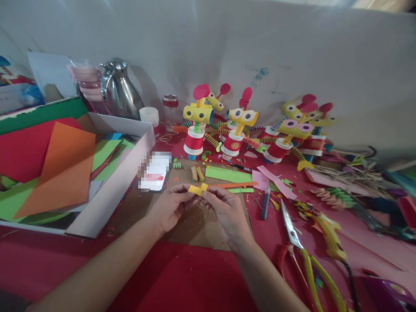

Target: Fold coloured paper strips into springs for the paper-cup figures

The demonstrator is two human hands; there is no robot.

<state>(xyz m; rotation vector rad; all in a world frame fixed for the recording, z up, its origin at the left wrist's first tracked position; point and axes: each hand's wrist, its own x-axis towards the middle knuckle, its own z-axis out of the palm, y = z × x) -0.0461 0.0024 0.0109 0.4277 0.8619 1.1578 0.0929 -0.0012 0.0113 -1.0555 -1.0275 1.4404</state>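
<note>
Between my two hands is a small folded yellow paper strip (196, 190), held above a brown cardboard sheet (191, 232). My left hand (172, 206) pinches its left end with thumb and finger. At the other end, the fingers of my right hand (229, 212) are closed on the same strip. Just beyond the hands lie two folded paper springs (196, 173), a green paper strip (229, 174) and a thin orange strip (224, 185). Part of the fingers under the strip is hidden.
Paper-cup figures (232, 143) stand along the wall. A box (120, 173) of coloured paper is on the left, beside a phone (156, 171). Scissors (292, 234), a cutter knife (265, 206) and a yellow glue gun (329, 236) lie right. A metal jug (121, 91) stands behind.
</note>
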